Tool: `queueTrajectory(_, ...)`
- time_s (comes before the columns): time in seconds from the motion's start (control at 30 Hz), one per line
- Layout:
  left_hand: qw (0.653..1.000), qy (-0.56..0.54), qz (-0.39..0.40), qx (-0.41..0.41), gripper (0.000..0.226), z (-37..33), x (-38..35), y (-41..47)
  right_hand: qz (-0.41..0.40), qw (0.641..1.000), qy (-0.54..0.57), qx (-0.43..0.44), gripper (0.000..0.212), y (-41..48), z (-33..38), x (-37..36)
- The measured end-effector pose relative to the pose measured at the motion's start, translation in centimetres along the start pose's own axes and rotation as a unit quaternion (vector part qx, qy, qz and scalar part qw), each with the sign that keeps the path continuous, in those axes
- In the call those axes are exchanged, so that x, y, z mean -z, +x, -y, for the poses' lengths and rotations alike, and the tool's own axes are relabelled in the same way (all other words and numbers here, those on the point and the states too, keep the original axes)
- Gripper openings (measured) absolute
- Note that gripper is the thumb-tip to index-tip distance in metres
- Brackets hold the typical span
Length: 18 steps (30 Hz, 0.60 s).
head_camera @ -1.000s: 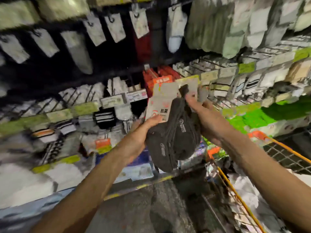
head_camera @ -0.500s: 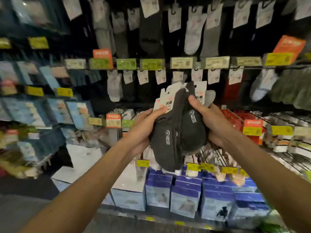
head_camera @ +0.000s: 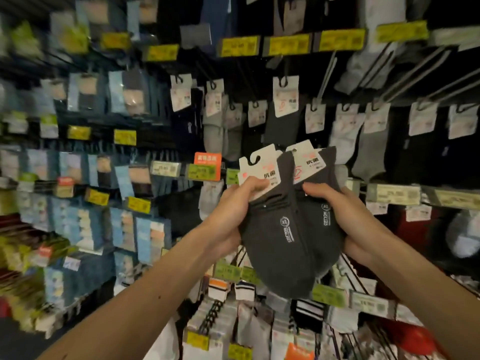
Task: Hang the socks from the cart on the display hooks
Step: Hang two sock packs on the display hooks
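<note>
A bundle of dark grey sock pairs (head_camera: pixel 285 245) with white card headers is held up in front of the display wall. My left hand (head_camera: pixel 231 211) grips the left pair, thumb pressed on its white hook card (head_camera: pixel 257 170). My right hand (head_camera: pixel 345 216) grips the right pair from the side, thumb just below its card (head_camera: pixel 307 162). Both cards point up toward a row of display hooks (head_camera: pixel 283 81) that carry hanging socks. The cart is out of view.
The wall is packed with hanging grey, white and black socks (head_camera: pixel 345 136), yellow price tags (head_camera: pixel 288 44) on the rails, and an orange tag (head_camera: pixel 207 161). Blue boxed packs (head_camera: pixel 124 227) fill the blurred left side. Long bare metal hooks (head_camera: pixel 405 74) jut out at upper right.
The view swung up from the cart and lower shelves to the hanging rows. The bundle has spread into two pairs, one in each hand, with the cards now apart.
</note>
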<state>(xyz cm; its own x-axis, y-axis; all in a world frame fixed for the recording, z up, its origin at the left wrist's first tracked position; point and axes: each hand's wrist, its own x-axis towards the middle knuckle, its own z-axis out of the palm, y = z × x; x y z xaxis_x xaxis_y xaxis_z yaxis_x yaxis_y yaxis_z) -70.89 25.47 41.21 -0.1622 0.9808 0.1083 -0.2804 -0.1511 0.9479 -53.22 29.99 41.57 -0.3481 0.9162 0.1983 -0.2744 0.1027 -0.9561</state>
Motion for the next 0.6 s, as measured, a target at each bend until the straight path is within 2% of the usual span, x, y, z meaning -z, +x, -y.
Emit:
queueTrajectory(0.07,1.0,0.012,0.004,0.001,0.033,-0.3,0.0,1.6,-0.003,1.0,-0.008,0.001,0.045,1.8,0.2,0.3)
queueTrajectory(0.2,0.999,0.045,-0.015,-0.017,0.048,-1.0,-0.2,4.8,0.016,0.999,-0.005,0.034,0.06,4.6,1.3,-0.1)
queueTrajectory(0.3,0.994,0.079,-0.025,-0.075,0.048,-1.7,-0.3,6.6,0.01,0.998,-0.015,0.064,0.048,6.2,2.3,-0.1)
queueTrajectory(0.43,0.981,0.126,-0.017,-0.144,0.029,-2.5,-0.3,8.1,-0.018,0.989,-0.098,0.111,0.02,8.3,3.1,1.0)
queueTrajectory(0.5,0.974,0.152,-0.022,-0.168,0.029,-2.7,-0.1,8.7,-0.016,0.983,-0.133,0.129,0.021,9.2,3.4,1.5)
queueTrajectory(0.6,0.962,0.207,-0.026,-0.178,0.039,-2.6,0.2,9.3,-0.014,0.976,-0.17,0.137,0.023,9.9,3.6,2.2)
